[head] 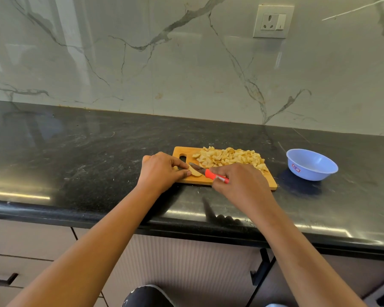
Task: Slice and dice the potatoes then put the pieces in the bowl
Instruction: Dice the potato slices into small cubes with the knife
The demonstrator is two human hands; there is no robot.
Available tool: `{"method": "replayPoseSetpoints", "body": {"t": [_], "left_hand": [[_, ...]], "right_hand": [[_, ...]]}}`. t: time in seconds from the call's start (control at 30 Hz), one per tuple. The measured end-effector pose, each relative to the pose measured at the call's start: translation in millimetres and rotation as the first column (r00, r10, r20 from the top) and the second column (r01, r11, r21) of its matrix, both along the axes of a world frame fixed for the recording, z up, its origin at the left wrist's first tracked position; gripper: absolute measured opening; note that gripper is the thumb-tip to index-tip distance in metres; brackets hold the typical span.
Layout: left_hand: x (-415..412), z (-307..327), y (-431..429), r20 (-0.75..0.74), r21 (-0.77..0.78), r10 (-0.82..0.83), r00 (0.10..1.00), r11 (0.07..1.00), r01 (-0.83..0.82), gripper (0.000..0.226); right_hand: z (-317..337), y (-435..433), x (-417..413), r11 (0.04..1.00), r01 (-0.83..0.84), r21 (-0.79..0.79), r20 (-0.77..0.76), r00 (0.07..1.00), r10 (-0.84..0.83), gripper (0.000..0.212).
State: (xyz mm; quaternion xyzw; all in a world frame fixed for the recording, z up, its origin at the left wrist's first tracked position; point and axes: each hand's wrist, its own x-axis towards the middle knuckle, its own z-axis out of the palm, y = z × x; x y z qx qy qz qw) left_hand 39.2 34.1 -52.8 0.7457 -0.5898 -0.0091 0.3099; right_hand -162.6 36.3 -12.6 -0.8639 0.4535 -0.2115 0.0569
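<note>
Left grip (162, 171) pinches a potato slice (195, 173); right grip (238, 180) clasps the knife (211, 175), seemingly cutting; diced pieces (228, 157) heap the board (195, 180), blue bowl (308, 172) nearby.

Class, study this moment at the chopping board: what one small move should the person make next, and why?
Probably press the knife down through the potato piece. The left hand pins that piece on the cutting board, the right hand grips the red handle, and the blade lies across it. The diced pile sits behind it; the bowl looks empty.
</note>
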Motion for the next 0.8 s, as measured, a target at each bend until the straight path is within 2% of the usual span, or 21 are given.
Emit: {"method": "replayPoseSetpoints", "body": {"t": [0.43,0.63,0.8], "left_hand": [[-0.3,-1.5,-1.3,0.044,-0.007,0.000,0.999,1.000,0.000,0.029],[0.7,-0.9,-1.1,0.042,0.010,-0.017,0.999,1.000,0.016,0.029],[0.4,-0.4,-1.9,0.061,0.038,-0.035,0.998,0.999,0.033,0.029]], "right_hand": [[-8.6,11.5,12.6,0.994,-0.027,-0.105,-0.191,0.982,0.007,0.034],[-2.7,32.0,-18.5,0.999,-0.024,-0.046,-0.180,0.984,0.015,0.040],[7.8,37.1,-43.4,0.999,0.002,0.035,-0.137,0.991,0.003,0.038]]}}
